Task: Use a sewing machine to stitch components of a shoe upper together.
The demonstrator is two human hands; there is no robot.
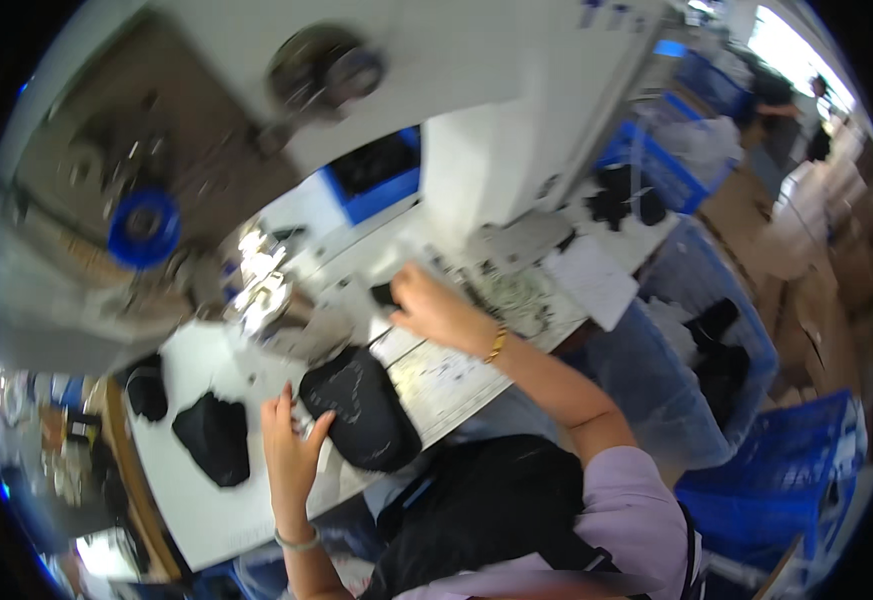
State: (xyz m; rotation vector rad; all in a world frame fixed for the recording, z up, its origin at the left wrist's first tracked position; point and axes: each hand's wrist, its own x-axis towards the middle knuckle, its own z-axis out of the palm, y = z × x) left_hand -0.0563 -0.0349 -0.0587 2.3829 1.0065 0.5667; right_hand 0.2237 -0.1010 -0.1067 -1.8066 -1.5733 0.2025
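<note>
My left hand lies open, touching the black cap mid-frame. My right hand pinches a small dark piece. The cap looks soft and light; I'd grab its edge.

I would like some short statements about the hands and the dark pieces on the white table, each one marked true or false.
1. The left hand rests beside the large black fabric piece. True.
2. The right hand lies in the person's lap. False: it reaches forward over the white table, at a small dark piece.
3. The right wrist carries a gold bracelet. True.
4. The blue round spool lies under the left hand. False: it sits far off, up on the machine.
</note>
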